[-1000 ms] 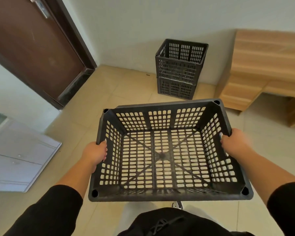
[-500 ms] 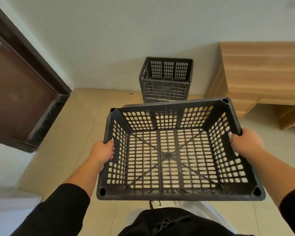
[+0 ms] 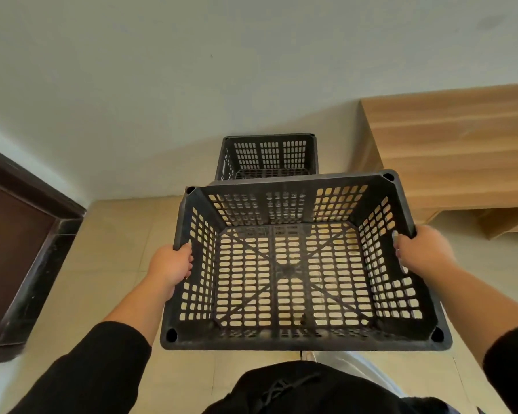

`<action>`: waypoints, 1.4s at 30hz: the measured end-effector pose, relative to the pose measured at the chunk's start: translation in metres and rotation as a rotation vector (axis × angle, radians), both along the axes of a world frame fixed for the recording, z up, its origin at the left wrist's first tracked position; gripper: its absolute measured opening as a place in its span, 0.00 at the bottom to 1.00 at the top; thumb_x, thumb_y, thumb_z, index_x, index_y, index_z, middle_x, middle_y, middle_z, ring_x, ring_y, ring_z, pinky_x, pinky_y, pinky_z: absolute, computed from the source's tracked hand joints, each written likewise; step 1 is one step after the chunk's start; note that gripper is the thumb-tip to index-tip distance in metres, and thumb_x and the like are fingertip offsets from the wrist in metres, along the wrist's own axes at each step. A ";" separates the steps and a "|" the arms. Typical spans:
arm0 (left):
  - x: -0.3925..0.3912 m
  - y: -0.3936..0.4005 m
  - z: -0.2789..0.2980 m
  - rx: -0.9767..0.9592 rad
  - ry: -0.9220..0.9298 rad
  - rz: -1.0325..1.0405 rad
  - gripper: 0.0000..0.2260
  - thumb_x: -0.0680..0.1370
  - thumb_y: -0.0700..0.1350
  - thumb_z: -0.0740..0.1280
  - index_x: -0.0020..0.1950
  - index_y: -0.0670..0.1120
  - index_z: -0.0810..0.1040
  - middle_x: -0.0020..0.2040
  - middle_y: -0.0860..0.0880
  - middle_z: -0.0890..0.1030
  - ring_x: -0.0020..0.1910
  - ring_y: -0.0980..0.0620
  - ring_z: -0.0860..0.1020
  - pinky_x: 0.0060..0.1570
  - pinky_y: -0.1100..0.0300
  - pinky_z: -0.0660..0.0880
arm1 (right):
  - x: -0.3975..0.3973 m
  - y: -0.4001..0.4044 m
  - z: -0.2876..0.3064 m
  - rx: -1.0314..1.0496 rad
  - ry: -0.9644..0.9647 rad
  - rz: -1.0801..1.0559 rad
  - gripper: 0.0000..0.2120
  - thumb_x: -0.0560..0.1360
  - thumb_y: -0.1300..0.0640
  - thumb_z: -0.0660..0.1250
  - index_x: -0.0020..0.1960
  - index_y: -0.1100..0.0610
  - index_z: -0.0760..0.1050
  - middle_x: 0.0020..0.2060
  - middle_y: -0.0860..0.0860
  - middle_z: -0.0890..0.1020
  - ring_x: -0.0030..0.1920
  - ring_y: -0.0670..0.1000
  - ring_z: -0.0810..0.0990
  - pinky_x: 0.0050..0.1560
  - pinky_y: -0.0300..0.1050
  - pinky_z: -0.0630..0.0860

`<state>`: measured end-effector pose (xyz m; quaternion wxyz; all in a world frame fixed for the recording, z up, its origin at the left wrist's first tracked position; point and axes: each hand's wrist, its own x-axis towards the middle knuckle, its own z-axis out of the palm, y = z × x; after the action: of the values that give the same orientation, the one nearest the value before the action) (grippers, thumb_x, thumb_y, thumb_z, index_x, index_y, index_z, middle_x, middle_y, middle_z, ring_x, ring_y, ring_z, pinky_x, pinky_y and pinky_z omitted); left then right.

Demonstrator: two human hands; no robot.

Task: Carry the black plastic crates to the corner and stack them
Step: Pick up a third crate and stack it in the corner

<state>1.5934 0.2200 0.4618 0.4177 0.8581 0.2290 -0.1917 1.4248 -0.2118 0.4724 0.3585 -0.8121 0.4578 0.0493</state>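
I hold an empty black plastic crate level in front of my body, its slotted floor showing the tiles beneath. My left hand grips its left side wall and my right hand grips its right side wall. Just beyond the held crate's far rim, the stack of black crates stands against the white wall. Only the top crate's open mouth shows; the lower part of the stack is hidden behind the crate I carry.
A wooden cabinet stands right of the stack against the wall. A dark brown door with its frame is on the left. Beige floor tiles stretch between the door and the stack.
I have walked closer to the stack; it now looks larger and sits directly behind the held crate's far rim. The door has slid further left. Both hands keep their grip.
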 end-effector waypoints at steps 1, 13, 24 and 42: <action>0.013 -0.007 0.002 0.005 0.000 0.005 0.14 0.87 0.50 0.64 0.54 0.39 0.81 0.42 0.44 0.81 0.39 0.48 0.78 0.40 0.54 0.74 | 0.017 -0.008 0.000 0.003 -0.003 0.005 0.10 0.83 0.54 0.65 0.57 0.60 0.79 0.45 0.59 0.85 0.46 0.61 0.84 0.52 0.62 0.84; 0.198 -0.043 0.003 -0.010 0.001 0.030 0.15 0.86 0.51 0.64 0.56 0.40 0.81 0.44 0.43 0.82 0.41 0.47 0.79 0.40 0.54 0.74 | 0.216 -0.057 -0.005 0.030 0.022 0.031 0.10 0.83 0.49 0.64 0.54 0.56 0.78 0.46 0.58 0.85 0.47 0.60 0.84 0.53 0.63 0.83; 0.395 -0.077 -0.017 -0.081 0.067 -0.088 0.15 0.87 0.53 0.62 0.51 0.42 0.79 0.41 0.46 0.79 0.38 0.49 0.77 0.40 0.54 0.73 | 0.369 -0.063 -0.010 0.042 0.090 -0.098 0.19 0.85 0.48 0.64 0.69 0.59 0.74 0.57 0.60 0.82 0.59 0.63 0.82 0.60 0.66 0.81; 0.579 -0.151 -0.073 0.049 0.068 -0.137 0.16 0.87 0.49 0.62 0.62 0.37 0.80 0.45 0.43 0.83 0.41 0.48 0.79 0.41 0.54 0.75 | 0.552 -0.142 -0.054 0.092 0.075 -0.123 0.17 0.86 0.51 0.62 0.70 0.59 0.74 0.59 0.58 0.83 0.53 0.56 0.79 0.52 0.53 0.75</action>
<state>2.1728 0.0688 0.3883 0.3743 0.8748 0.1886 -0.2431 1.9770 -0.3543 0.4181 0.3803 -0.7628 0.5170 0.0784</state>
